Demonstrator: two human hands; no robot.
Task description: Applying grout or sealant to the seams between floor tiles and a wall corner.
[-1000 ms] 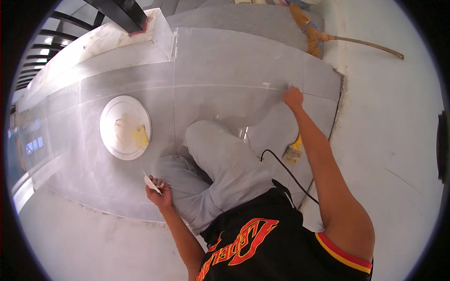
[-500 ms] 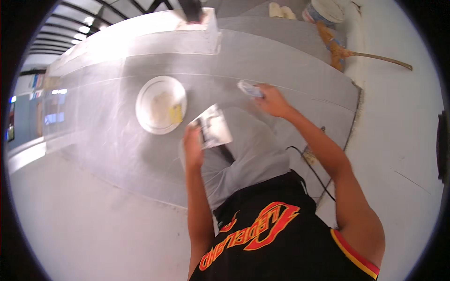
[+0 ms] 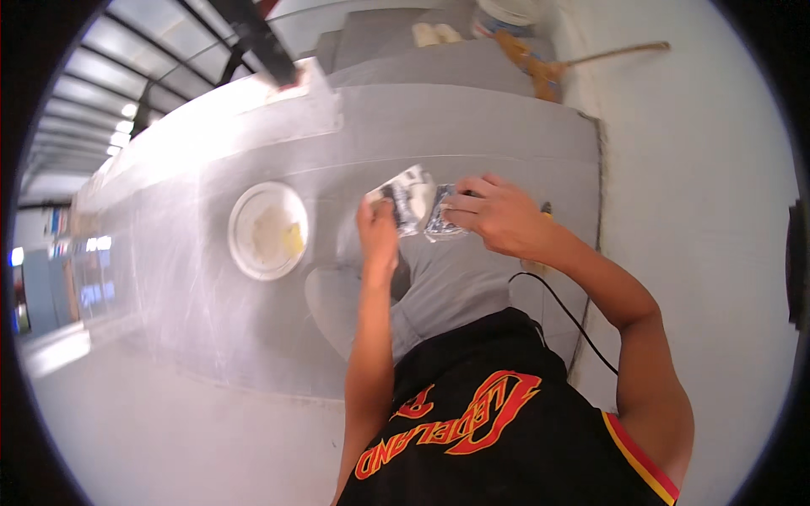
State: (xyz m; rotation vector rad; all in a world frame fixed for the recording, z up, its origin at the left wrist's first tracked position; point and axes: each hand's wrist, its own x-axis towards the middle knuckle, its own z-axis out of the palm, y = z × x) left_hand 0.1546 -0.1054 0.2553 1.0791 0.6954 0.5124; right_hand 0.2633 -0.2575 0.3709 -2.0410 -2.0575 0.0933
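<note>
My left hand (image 3: 379, 234) grips a flat, roughly square plate (image 3: 413, 190) by its left side. The plate is whitish with dark patches. Close to its right edge, my right hand (image 3: 504, 218) is closed on a small dark piece with whitish streaks (image 3: 440, 223); the fingers cover part of it, and its exact kind cannot be made out. Both things are above my lap. On the floor to the left rests a round white basin (image 3: 239, 232) with a pale layer inside. A small yellow piece (image 3: 293, 239) lies at its right side.
A brown broom (image 3: 540, 67) with a stick handle leans by the right wall. Near it stand a white bucket (image 3: 509, 12) and pale slippers (image 3: 437, 34). Black railing (image 3: 257, 38) rises at the far left. A dark cable (image 3: 569, 314) runs beside my right hip.
My right hand has come left and down with its piece, close to the plate. My left hand has moved slightly up and right. The view has shifted.
</note>
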